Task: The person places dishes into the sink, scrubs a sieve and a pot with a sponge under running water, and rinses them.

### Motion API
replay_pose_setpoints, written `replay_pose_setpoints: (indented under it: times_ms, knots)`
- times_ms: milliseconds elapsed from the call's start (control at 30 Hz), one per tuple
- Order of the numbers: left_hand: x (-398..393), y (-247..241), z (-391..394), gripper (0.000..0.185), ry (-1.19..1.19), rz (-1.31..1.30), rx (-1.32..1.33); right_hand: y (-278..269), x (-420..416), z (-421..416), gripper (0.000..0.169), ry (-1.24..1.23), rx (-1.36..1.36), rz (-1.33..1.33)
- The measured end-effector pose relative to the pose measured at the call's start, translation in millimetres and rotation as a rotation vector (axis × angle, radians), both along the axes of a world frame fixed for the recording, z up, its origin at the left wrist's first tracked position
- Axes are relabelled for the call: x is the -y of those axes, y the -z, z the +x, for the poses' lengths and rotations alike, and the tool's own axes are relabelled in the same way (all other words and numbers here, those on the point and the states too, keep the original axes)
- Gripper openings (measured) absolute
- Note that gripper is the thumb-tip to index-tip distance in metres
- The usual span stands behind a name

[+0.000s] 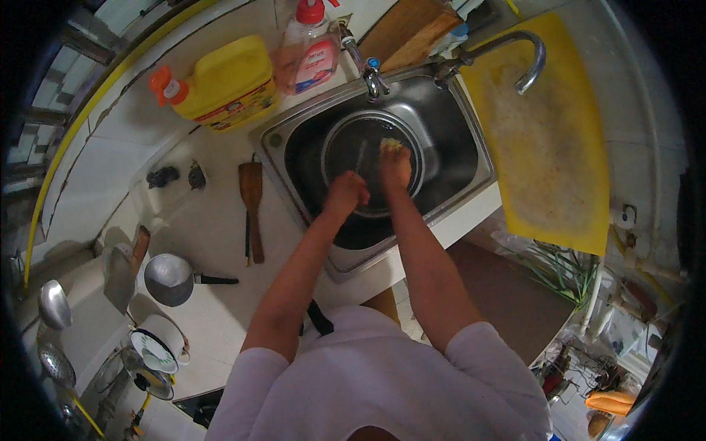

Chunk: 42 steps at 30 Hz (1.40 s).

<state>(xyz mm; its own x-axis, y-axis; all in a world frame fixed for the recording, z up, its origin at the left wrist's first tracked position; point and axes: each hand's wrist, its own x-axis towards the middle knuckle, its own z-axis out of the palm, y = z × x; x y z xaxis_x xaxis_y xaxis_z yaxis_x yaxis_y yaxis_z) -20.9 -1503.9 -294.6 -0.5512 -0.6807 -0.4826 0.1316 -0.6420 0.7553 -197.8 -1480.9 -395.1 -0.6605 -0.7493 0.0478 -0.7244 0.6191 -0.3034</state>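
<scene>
A round vessel with a metal rim (325, 148) lies in the stainless-steel sink (458, 138), its inside dark and shiny. Over its near left part my left hand (346, 193) is curled. A thin pale streak, perhaps a slim utensil, rises from beside its knuckles, and I cannot make out whether the fingers grip it. My right hand (396, 170) is closed around a yellowish scrubbing sponge (391, 144) above the vessel's right half. Behind them is a small tap with a blue-marked handle (373, 69).
Left of the sink lie a wooden spatula (251, 190) and a small saucepan (170, 279). A yellow pump jug (231, 82) and a clear red-topped bottle (310, 55) stand behind. On the right are a curved faucet (532, 44), a yellow-edged mat (551, 138) and green onions (568, 275).
</scene>
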Motion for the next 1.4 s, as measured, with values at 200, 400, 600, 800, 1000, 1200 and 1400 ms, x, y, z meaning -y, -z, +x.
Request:
replay_pose_setpoints:
  times_ms: [200, 400, 600, 800, 1000, 1200, 1400]
  knots:
    - [18, -35, 8, 0.019, -0.157, -0.153, 0.354, -112, -20, 24, 0.03, -0.15, 0.528, 0.218]
    - [13, -39, 5, 0.019, -0.301, -0.051, 0.174, -134, -29, 65, 0.026, 0.303, 1.531, -0.586]
    - [-21, -60, 6, 0.023, -0.184, -0.122, -0.087, -132, -25, 64, 0.023, 0.23, 1.347, -0.743]
    - [-9, -75, 63, 0.041, 0.13, 0.384, -0.459, -184, -27, 62, 0.02, 0.008, 1.047, -0.626]
    - [-3, -77, 83, 0.044, 0.175, 0.337, -0.316, -203, -24, 65, 0.02, -0.119, 1.002, -0.702]
    - [9, -110, 57, 0.038, 0.357, 0.546, -0.387, -203, -26, 51, 0.021, -0.17, 1.015, -0.649]
    - [-17, -118, 45, 0.028, 0.263, 0.802, -0.511, -216, -29, 65, 0.025, -0.255, 0.866, -0.68]
